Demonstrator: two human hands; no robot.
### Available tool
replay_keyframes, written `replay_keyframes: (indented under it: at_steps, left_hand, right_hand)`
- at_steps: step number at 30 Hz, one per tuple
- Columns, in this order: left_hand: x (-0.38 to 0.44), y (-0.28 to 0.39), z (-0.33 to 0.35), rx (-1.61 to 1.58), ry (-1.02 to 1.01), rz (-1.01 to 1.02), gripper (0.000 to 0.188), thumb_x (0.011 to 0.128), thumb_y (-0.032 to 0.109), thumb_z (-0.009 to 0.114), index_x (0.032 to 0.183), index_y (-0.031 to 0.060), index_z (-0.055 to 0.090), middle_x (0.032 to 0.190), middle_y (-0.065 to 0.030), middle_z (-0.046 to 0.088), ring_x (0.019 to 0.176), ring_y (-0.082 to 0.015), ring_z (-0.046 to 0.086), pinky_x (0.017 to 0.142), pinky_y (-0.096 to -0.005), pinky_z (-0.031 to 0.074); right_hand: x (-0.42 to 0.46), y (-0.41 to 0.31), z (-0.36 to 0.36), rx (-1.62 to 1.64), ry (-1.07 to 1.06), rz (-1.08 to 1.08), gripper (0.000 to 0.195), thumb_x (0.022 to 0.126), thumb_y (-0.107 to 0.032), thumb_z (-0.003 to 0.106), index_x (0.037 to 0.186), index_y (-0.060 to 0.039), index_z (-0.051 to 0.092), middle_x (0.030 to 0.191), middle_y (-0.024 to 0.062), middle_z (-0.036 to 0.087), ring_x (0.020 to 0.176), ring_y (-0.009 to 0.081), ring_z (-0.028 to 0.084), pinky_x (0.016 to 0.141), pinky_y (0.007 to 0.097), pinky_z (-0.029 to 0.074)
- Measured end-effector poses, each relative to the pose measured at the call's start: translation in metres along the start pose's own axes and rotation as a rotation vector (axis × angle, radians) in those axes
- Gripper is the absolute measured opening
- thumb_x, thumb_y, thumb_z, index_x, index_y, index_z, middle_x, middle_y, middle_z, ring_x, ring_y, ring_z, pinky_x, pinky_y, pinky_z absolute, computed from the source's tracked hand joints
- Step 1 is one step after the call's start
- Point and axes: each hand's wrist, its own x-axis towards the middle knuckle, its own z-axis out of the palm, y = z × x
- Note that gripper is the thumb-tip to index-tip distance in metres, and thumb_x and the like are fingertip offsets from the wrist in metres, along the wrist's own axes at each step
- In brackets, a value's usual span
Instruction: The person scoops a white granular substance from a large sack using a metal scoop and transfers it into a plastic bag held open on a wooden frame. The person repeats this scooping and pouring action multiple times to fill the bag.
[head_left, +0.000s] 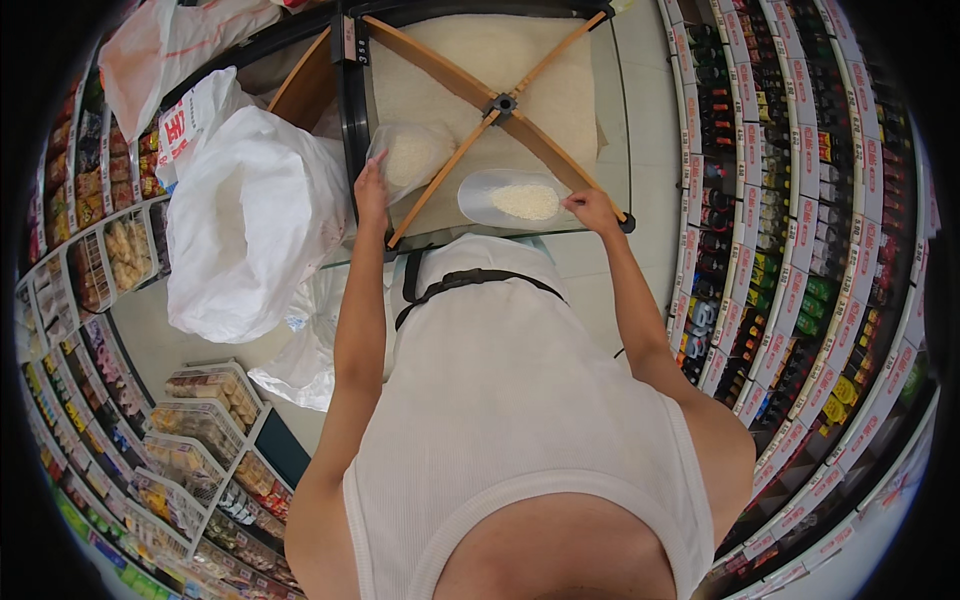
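Note:
My left hand (372, 193) grips a clear plastic bag (442, 139) partly filled with white rice (407, 159). In my right hand (595, 211) is the handle end of a translucent plastic scoop (474, 196), which carries a heap of rice (527, 202). Both are over a glass-sided bin (628, 112) with loose rice (442, 67) spread across it. Crossed wooden dividers (427, 60) meet at a black hub (502, 107) above that rice. The scoop lies to the right of the bag, and a gap separates them.
A large white sack (217, 247) with its mouth agape stands left of the bin. Behind it is a printed sack (187, 135). Shelves of bottles (716, 217) curve along the right. Baskets of packaged food (195, 435) stand at lower left. Pale tiled floor (652, 150) shows beside the bin.

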Motion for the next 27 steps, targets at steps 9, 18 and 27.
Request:
replay_keyframes:
  at_steps: [9, 18, 27]
  left_hand:
    - [0.004, -0.004, -0.007, -0.014, -0.079, 0.063, 0.043, 0.102, 0.040, 0.044, 0.130, 0.0122, 0.059, 0.063, 0.0109, 0.024, 0.050, -0.0009, 0.024, 0.043, -0.0192, 0.019]
    - [0.007, 0.000, -0.014, -0.023, -0.013, 0.097, 0.042, 0.104, 0.034, 0.041, 0.127, 0.0052, 0.061, 0.073, 0.0063, 0.050, 0.063, -0.0050, 0.043, 0.058, -0.0209, 0.036]
    - [0.000, -0.004, -0.011, 0.422, 0.230, 0.316, 0.041, 0.097, 0.028, 0.052, 0.133, 0.0074, 0.053, 0.097, -0.0138, 0.066, 0.092, -0.0243, 0.060, 0.089, -0.0331, 0.044]
  right_hand:
    - [0.015, -0.235, -0.028, -0.471, -0.017, -0.006, 0.033, 0.079, -0.043, 0.068, 0.085, -0.0123, 0.076, 0.082, 0.0114, 0.071, 0.082, 0.0317, 0.068, 0.072, 0.0416, 0.054]
    - [-0.027, -0.263, -0.073, -0.524, -0.072, 0.017, 0.035, 0.077, -0.045, 0.070, 0.082, -0.0109, 0.077, 0.073, 0.0143, 0.069, 0.074, 0.0322, 0.067, 0.068, 0.0420, 0.053]
    - [0.029, -0.156, 0.046, -0.742, -0.112, 0.193, 0.035, 0.078, -0.037, 0.069, 0.094, -0.0067, 0.073, 0.097, 0.0150, 0.071, 0.090, 0.0317, 0.068, 0.073, 0.0388, 0.055]
